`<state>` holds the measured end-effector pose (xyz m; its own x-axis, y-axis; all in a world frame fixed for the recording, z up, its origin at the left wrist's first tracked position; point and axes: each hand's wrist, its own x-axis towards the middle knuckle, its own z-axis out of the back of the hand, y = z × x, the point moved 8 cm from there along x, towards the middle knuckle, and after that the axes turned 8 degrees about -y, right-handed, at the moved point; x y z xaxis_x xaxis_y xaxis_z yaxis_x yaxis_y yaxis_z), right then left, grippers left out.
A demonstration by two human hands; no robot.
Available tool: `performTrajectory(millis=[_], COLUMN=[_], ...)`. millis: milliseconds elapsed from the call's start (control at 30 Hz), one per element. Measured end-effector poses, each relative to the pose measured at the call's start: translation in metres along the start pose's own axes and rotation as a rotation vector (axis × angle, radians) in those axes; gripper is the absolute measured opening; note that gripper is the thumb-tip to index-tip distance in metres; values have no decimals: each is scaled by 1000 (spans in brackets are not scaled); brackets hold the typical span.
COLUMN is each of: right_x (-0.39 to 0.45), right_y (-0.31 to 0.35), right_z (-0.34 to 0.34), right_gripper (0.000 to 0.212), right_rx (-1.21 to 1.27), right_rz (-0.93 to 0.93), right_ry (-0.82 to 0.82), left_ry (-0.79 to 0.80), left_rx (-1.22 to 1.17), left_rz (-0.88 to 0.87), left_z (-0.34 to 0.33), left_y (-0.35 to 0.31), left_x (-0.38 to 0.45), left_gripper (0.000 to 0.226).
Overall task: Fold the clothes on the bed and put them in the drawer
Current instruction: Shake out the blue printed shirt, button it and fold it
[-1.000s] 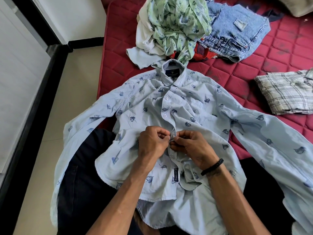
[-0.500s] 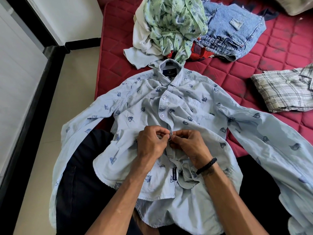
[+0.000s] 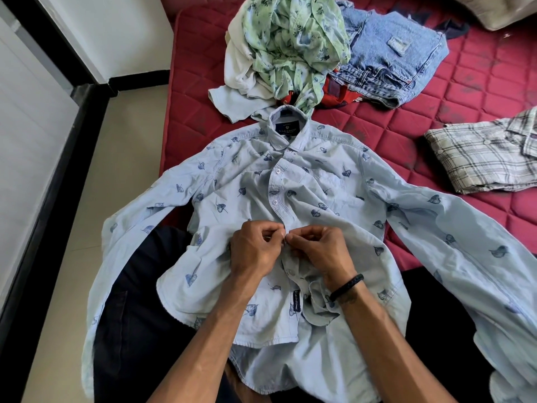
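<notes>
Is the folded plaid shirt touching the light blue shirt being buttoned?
Apart. The head view shows red mattress between the plaid shirt and the light blue shirt.

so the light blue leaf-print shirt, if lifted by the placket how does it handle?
Probably floppy: the light blue shirt already wrinkles and bunches under the left hand and right hand. Its sleeves drape limply off the bed edge, so they would likely dangle and drag. It looks thin, likely light.

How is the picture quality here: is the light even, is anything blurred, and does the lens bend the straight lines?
Head view: soft daylight, even, no glare; the light blue shirt and both hands, left hand and right hand, are sharp; the wide lens bows the black frame and stretches the corners.
</notes>
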<state>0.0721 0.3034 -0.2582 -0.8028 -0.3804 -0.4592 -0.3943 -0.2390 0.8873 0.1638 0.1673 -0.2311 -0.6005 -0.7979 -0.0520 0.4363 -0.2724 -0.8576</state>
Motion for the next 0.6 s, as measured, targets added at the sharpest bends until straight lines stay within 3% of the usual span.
performTrajectory(millis=[133,267,467,600], right_x=[3,4,2,0], right_y=[5,5,-6,-10], right_z=[3,-1,-8,-8], right_gripper=[12,13,10,10], right_rx=[-155,-193,183,239], right_rz=[129,158,-106,-222], right_ry=[-82,-54,76,133], left_ry=[-20,-45,-1,1], left_rx=[-53,-240,-358,-215], left_rz=[73,244,308,119], left_z=[-2,-6,-8,-9], left_y=[3,19,21,9], left_x=[2,3,2,3], left_gripper=[15,16,18,21])
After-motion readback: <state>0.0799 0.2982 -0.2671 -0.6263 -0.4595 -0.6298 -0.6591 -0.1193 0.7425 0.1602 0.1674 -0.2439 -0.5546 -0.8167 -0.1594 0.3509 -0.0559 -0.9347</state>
